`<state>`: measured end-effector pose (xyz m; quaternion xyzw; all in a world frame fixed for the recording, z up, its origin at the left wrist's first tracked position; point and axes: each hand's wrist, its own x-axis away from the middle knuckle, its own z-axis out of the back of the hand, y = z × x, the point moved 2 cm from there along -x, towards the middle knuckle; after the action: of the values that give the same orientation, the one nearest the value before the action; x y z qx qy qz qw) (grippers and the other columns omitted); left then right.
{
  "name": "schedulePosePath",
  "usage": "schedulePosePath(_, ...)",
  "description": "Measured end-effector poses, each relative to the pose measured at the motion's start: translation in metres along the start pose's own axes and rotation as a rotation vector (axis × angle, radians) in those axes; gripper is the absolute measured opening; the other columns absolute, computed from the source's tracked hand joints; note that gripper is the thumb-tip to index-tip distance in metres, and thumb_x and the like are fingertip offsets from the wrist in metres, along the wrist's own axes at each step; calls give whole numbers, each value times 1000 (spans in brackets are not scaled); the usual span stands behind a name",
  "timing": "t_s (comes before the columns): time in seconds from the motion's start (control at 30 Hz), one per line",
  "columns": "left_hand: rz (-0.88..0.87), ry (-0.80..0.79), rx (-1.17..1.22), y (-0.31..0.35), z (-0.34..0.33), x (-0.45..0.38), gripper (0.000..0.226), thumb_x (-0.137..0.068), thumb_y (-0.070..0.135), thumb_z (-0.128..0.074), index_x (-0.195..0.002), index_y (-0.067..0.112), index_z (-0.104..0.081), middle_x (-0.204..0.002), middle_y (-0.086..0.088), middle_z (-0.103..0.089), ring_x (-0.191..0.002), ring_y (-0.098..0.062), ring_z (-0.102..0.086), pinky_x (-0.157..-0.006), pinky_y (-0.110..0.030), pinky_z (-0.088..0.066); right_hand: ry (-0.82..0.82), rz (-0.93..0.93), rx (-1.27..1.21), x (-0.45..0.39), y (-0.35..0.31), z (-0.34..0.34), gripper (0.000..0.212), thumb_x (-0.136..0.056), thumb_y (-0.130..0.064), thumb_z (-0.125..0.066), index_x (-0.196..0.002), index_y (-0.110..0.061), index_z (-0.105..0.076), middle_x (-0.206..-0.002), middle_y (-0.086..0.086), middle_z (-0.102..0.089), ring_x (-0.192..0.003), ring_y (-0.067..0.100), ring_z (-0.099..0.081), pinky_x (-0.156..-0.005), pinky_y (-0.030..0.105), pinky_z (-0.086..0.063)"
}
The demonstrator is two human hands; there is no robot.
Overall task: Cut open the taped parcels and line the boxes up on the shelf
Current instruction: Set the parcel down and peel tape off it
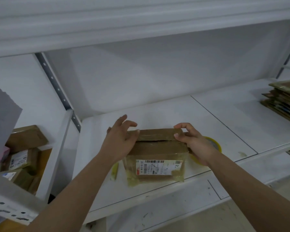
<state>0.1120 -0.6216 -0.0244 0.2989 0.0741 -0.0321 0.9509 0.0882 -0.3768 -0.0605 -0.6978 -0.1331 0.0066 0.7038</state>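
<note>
A brown cardboard parcel (155,153) with a white shipping label and yellowish tape lies on the white shelf (216,124), near its front edge. A slit runs across its top between the flaps. My left hand (120,139) grips the parcel's far left corner, fingers curled over the top flap. My right hand (192,141) holds the far right corner, thumb and fingers curled on the flap. A yellow-handled cutter (114,169) lies on the shelf just left of the parcel.
A roll of yellow tape (213,144) sits behind my right hand. Flattened cardboard (282,101) is stacked at the shelf's right end. More taped parcels (23,151) fill a carton at lower left. An upper shelf (124,30) overhangs.
</note>
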Motion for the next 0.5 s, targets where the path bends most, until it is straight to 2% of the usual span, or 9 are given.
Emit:
schedulePosePath(0.07, -86, -91, -120, 13, -13, -2, 54, -100, 51, -32, -148, 26, -36, -164, 0, -9, -151, -16, -4, -121, -45, 2, -25, 20, 68, 1, -2, 2, 20, -94, -16, -63, -112, -23, -59, -95, 7, -64, -79, 15, -64, -66, 21, -49)
schedulePosePath(0.13, -127, -205, -322, 16, -30, -3, 67, -98, 59, -16, -156, 27, -11, -165, -1, 4, -150, -18, 11, -119, -45, 7, -60, 33, 186, 1, -6, 8, 19, -93, -27, -64, -112, -28, -60, -98, 4, -64, -87, 13, -63, -77, 22, -46)
schedulePosePath(0.2, -132, -272, -504, 13, -40, -3, 73, -92, 64, -1, -156, 30, 2, -164, -2, 9, -150, -21, 14, -120, -47, 5, -74, 41, 236, -2, -11, 22, 22, -92, -41, -61, -114, -35, -61, -107, -5, -64, -101, 9, -61, -89, 27, -42)
schedulePosePath(0.23, -128, -287, -540, 12, -41, -4, 78, -87, 66, 6, -156, 30, 5, -164, -2, 11, -150, -22, 14, -120, -48, 4, -38, 42, 207, -5, -13, 31, 23, -94, -42, -58, -115, -36, -60, -112, -8, -62, -106, 8, -59, -93, 30, -40)
schedulePosePath(0.3, -127, -300, -559, 11, -41, -5, 87, -77, 70, 14, -155, 31, 8, -163, -2, 13, -150, -22, 14, -120, -48, 3, 80, 68, 269, -12, -11, 53, 24, -96, -30, -59, -120, -29, -60, -115, -6, -61, -107, 10, -58, -95, 30, -40)
schedulePosePath(0.33, -127, -302, -559, 11, -41, -6, 89, -75, 71, 16, -155, 32, 9, -163, -2, 14, -150, -21, 14, -121, -48, 3, 101, 48, 398, -15, -5, 63, 26, -95, -22, -62, -121, -22, -60, -115, -2, -60, -107, 14, -57, -95, 29, -41)
schedulePosePath(0.4, -122, -300, -545, 11, -41, -5, 87, -76, 71, 16, -154, 34, 10, -163, -2, 14, -150, -21, 15, -121, -48, 3, 2, -67, 742, -20, 12, 74, 22, -91, -12, -63, -112, -14, -60, -108, 1, -57, -100, 17, -55, -87, 26, -42)
schedulePosePath(0.47, -121, -299, -530, 11, -41, -4, 78, -79, 68, 15, -151, 39, 14, -164, -2, 11, -150, -22, 15, -121, -48, 3, -172, -202, 1044, -21, 36, 78, 10, -87, -13, -63, -94, -15, -56, -95, 1, -54, -87, 14, -54, -75, 23, -41)
schedulePosePath(0.5, -119, -302, -530, 12, -40, -4, 70, -83, 66, 12, -149, 43, 16, -164, -3, 10, -150, -22, 14, -120, -48, 4, -240, -262, 1198, -19, 46, 79, 17, -87, -19, -63, -102, -16, -55, -103, 4, -56, -95, 16, -55, -81, 24, -42)
